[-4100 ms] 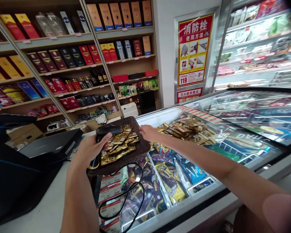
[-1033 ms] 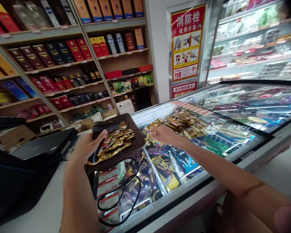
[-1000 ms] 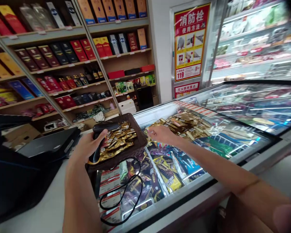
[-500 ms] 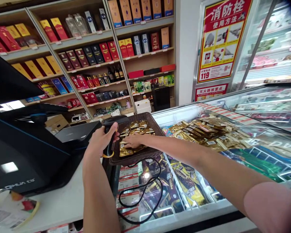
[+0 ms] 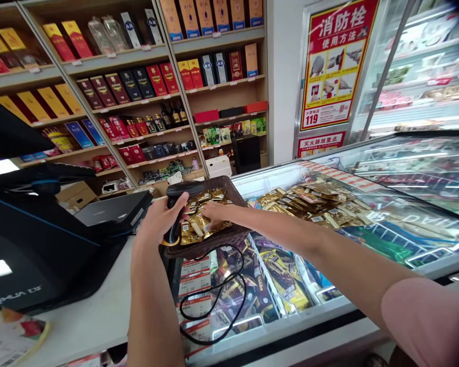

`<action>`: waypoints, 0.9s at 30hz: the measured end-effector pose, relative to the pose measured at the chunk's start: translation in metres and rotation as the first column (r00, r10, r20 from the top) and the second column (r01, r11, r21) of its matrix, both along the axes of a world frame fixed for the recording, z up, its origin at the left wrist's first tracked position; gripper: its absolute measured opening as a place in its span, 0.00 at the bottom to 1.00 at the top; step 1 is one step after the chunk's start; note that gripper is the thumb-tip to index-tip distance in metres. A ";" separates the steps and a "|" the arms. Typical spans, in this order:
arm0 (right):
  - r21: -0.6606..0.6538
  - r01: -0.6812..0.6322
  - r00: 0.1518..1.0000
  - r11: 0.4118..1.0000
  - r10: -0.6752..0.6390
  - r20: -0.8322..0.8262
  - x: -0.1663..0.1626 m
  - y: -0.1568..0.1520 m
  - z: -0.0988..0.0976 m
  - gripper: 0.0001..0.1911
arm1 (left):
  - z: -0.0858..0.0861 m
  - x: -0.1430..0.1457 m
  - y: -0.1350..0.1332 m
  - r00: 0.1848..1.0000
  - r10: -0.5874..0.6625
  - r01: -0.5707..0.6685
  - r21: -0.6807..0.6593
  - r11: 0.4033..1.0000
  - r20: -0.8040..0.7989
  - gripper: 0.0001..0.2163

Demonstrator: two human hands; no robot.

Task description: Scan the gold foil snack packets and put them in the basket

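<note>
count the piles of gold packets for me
2: one pile is in the brown basket, partly covered by the right hand and black scanner; the other pile is at the freezer, right of the basket. Some packets may be hidden.

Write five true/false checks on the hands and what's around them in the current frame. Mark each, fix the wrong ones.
1. The left hand grips a black scanner. True.
2. A black cord lies in loops, crossing the price labels. True.
3. The right hand is outside the basket, down by the cord. False: it is inside the brown basket, at the gold packets.
4. A pile of gold packets lies to the right of the basket in the picture. True.
5. The wall poster is mainly blue. False: it is mainly red and yellow.
</note>
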State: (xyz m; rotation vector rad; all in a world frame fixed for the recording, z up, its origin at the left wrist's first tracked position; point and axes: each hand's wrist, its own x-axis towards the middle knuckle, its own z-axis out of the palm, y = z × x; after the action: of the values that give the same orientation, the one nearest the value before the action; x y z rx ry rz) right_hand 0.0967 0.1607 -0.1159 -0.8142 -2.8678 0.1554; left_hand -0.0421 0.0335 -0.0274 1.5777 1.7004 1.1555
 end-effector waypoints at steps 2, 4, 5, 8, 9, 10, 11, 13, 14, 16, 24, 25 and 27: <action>0.033 0.063 0.998 0.997 -0.064 0.004 0.010 -0.003 0.002 0.20 | 0.000 0.002 0.000 1.000 -0.011 0.012 0.005 1.000 -0.013 0.26; -0.022 0.187 0.978 0.982 -0.188 -0.094 0.027 -0.008 0.006 0.14 | 0.001 0.005 0.001 1.000 -0.014 0.014 0.001 1.000 -0.022 0.25; -0.086 0.254 0.947 0.963 -0.266 -0.180 0.038 -0.011 0.008 0.12 | 0.001 0.007 0.001 0.999 -0.019 0.019 -0.004 1.000 -0.026 0.25; -0.355 0.383 0.743 0.853 -0.513 -0.430 0.078 -0.024 0.015 0.13 | 0.001 0.017 0.003 0.997 -0.061 0.062 0.005 0.998 -0.050 0.23; -0.461 0.381 0.655 0.801 -0.586 -0.477 0.093 -0.030 0.017 0.13 | 0.000 0.022 0.004 0.995 -0.083 0.084 0.015 0.996 -0.053 0.22; -0.564 0.354 0.575 0.746 -0.649 -0.498 0.107 -0.035 0.018 0.14 | 0.000 0.028 0.004 0.993 -0.108 0.109 0.025 0.994 -0.043 0.22; -0.650 0.312 0.508 0.693 -0.700 -0.502 0.122 -0.042 0.018 0.14 | -0.001 0.035 0.004 0.991 -0.132 0.133 0.031 0.991 -0.022 0.22; -0.744 0.235 0.424 0.626 -0.754 -0.501 0.151 -0.053 0.017 0.15 | -0.001 0.050 0.002 0.983 -0.177 0.176 0.026 0.984 0.036 0.21; -0.755 0.216 0.396 0.620 -0.762 -0.513 0.164 -0.058 0.016 0.15 | -0.001 0.057 0.001 0.979 -0.194 0.194 0.017 0.981 0.062 0.21; -0.743 0.214 0.356 0.635 -0.759 -0.546 0.189 -0.065 0.012 0.15 | 0.000 0.071 -0.002 0.972 -0.218 0.220 -0.009 0.976 0.086 0.21; -0.726 0.212 0.265 0.654 -0.753 -0.602 0.251 -0.078 -0.008 0.17 | -0.007 0.102 -0.009 0.939 -0.344 0.342 -0.091 0.935 -0.012 0.23; -0.727 0.203 0.249 0.656 -0.752 -0.610 0.254 -0.079 -0.012 0.17 | -0.008 0.105 -0.010 0.931 -0.363 0.358 -0.103 0.928 -0.034 0.23; -0.734 0.189 0.221 0.652 -0.757 -0.615 0.258 -0.082 -0.018 0.18 | -0.010 0.109 -0.011 0.917 -0.392 0.382 -0.129 0.915 -0.071 0.24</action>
State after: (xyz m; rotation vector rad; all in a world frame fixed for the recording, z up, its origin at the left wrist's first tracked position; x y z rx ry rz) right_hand 0.3544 0.0790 -0.1335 -1.2043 -1.3475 0.9915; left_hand 0.0671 0.0230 -0.0376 1.8181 1.3923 0.7818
